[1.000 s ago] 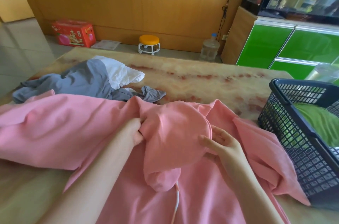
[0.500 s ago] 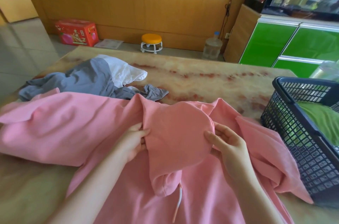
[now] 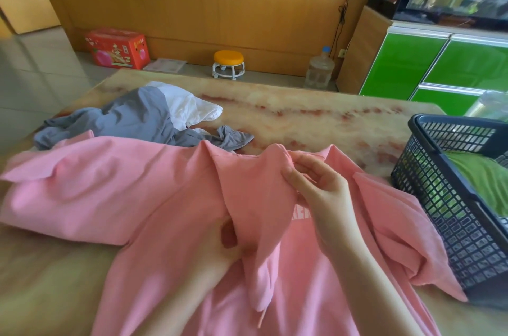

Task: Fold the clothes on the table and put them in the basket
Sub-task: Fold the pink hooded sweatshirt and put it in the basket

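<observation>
A large pink hoodie [image 3: 132, 192] lies spread across the near part of the marble table [image 3: 316, 126]. My right hand [image 3: 319, 190] pinches the upper edge of its hood and lifts it. My left hand [image 3: 222, 247] is tucked under the hood's fabric and partly hidden; its fingers curl into the cloth. Behind the hoodie lies a crumpled grey garment [image 3: 132, 121] with a white garment [image 3: 189, 108] beside it. A dark plastic basket [image 3: 439, 198] stands at the right edge with a green garment [image 3: 483, 179] inside.
The hoodie's right sleeve drapes against the basket wall. Beyond the table sit a red box [image 3: 118, 48], a small orange stool [image 3: 228, 63] and a water jug [image 3: 320, 71] on the floor. Green cabinets [image 3: 439, 68] stand at the back right.
My right hand has risen and moved toward the far edge, lifting the hood. My left hand has slid down and under the hood fabric. White lettering on the chest has come into view.
</observation>
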`<act>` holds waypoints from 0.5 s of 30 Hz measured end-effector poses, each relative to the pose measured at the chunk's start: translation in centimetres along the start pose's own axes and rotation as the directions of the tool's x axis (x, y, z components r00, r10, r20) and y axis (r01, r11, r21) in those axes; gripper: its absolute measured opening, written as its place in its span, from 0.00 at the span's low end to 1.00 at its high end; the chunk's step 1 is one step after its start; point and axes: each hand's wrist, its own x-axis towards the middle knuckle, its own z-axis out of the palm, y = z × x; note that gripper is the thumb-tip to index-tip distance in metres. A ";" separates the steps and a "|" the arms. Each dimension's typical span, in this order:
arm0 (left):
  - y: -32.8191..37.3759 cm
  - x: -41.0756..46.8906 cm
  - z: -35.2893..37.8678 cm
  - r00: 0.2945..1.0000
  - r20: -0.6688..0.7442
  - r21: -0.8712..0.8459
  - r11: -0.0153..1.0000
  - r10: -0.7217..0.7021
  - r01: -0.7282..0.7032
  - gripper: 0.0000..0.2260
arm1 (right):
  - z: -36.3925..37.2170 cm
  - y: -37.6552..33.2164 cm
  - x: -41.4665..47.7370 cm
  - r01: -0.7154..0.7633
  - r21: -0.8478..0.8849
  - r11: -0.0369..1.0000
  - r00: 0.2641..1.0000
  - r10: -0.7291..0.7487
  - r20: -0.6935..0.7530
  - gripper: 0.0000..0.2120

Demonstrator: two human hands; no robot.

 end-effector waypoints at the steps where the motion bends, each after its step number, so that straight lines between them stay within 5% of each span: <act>1: -0.2 0.0 -0.7 0.994 -0.107 -0.060 0.998 0.010 -0.016 0.12 | 0.3 0.1 -0.1 0.006 -0.041 0.999 1.000 -0.005 0.020 0.10; 4: 0.5 -0.1 -2.7 0.971 -0.234 -0.357 0.934 -0.053 -0.035 0.06 | 1.2 1.2 -1.0 -0.026 -0.128 0.991 0.987 0.046 0.154 0.12; 7: 1.8 -0.3 -3.3 0.983 -0.060 -0.510 0.852 -0.171 0.117 0.15 | 1.6 3.3 -2.9 -0.010 -0.292 0.957 0.923 0.120 0.365 0.14; 12: 0.5 -0.6 -2.1 0.962 -0.113 -0.412 0.893 -0.248 0.182 0.06 | -0.2 7.4 -5.3 0.270 -0.581 0.768 0.844 0.102 0.527 0.17; 15: -1.8 -0.7 -1.9 0.962 -0.084 -0.301 0.927 -0.259 0.224 0.10 | -1.7 10.1 -6.1 0.600 -0.646 0.472 0.750 -0.049 0.660 0.25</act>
